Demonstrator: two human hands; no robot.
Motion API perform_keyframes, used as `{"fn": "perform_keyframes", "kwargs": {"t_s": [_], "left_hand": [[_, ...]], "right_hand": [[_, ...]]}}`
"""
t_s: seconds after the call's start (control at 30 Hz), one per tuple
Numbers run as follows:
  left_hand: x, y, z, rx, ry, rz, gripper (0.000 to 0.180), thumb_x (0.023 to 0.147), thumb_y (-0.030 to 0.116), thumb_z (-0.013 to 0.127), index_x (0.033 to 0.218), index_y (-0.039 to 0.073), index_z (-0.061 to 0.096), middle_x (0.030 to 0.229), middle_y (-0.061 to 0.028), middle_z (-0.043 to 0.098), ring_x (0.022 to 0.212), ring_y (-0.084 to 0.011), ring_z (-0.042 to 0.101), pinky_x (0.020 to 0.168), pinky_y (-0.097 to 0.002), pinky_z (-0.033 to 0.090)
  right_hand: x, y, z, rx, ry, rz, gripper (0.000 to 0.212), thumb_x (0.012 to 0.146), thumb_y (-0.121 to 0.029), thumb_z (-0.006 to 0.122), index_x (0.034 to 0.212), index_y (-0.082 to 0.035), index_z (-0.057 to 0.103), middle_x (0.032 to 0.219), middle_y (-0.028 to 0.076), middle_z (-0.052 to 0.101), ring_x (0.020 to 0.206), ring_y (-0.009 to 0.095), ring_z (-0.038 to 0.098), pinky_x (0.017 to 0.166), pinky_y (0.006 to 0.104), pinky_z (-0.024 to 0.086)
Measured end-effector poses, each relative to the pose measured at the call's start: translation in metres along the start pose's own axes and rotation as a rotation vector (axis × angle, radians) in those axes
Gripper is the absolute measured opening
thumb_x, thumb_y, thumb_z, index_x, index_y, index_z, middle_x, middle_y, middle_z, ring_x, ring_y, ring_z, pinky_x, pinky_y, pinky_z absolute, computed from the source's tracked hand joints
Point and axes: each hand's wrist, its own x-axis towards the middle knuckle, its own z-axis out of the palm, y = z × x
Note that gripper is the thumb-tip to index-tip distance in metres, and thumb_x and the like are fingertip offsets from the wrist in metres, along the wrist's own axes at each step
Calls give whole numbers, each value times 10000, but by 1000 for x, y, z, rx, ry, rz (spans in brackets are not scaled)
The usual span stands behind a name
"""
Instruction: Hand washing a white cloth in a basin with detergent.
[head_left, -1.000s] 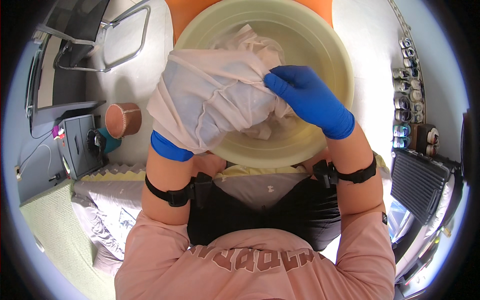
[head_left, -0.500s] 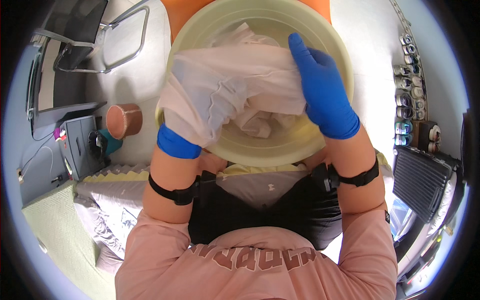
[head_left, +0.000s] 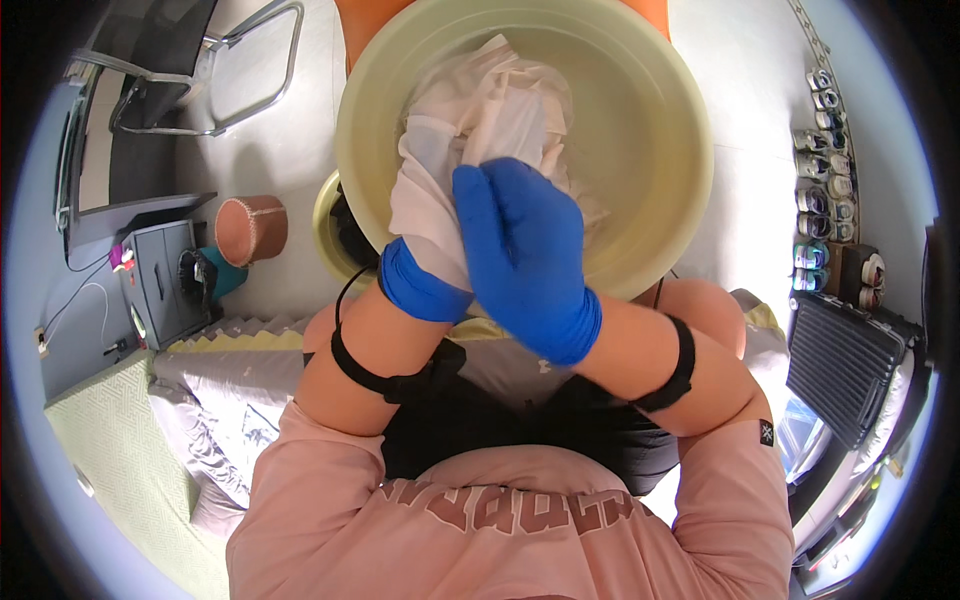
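The right hand (head_left: pixel 522 262) has shifted from the basin's (head_left: pixel 660 200) right side to centre, beside the left hand (head_left: pixel 425 280). Both fists clench the white cloth (head_left: pixel 480 130). It looks wet, limp and heavy; bunched folds offer the best hold.

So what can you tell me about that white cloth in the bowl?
The white cloth looks thin, soft and very crumpled, bunched in folds, maybe wet. Most of it lies heaped inside the pale yellow bowl, toward its left side. One part drapes over the left hand, hiding most of its blue glove. The right hand, also gloved blue, presses against it from the front.
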Motion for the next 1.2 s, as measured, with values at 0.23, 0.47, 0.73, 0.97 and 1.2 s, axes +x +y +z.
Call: {"fn": "perform_keyframes", "kwargs": {"t_s": [0.23,0.47,0.73,0.97,1.2], "left_hand": [[0,-4,-2,334,-10,86,403,1022,238,419,1370,33,421,1278,-132,534,1174,-242,529,1018,-333,437],[-7,-22,-5,777,212,201,528,1018,304,395,1457,27,300,1435,-156,423,1260,-276,473,1096,-388,366],[-1,28,24,2343,-181,263,463,907,365,540,1314,145,531,1273,-137,569,1154,-260,549,983,-345,436],[4,40,22,2331,-203,783,263,685,161,668,945,120,672,917,-68,655,866,-296,616,734,-344,494],[8,11,13,813,93,239,381,979,196,408,1315,45,505,1271,-129,566,1142,-266,558,965,-334,463]], "right_hand": [[5,9,-5,-143,-19,-27,287,962,-178,541,737,0,542,624,167,495,520,213,494,525,345,414],[34,29,-21,-196,-104,-30,246,914,-117,584,701,-11,520,654,206,531,549,375,523,521,374,424],[50,50,-30,-271,-95,47,295,957,-245,558,832,21,581,716,219,560,597,349,560,612,406,456],[90,82,-114,-541,-213,-593,455,871,-96,580,1284,81,507,858,126,625,726,266,586,734,349,501],[4,10,-8,-105,-115,-112,192,944,-152,536,854,1,609,742,199,599,660,366,599,625,390,483]]}}
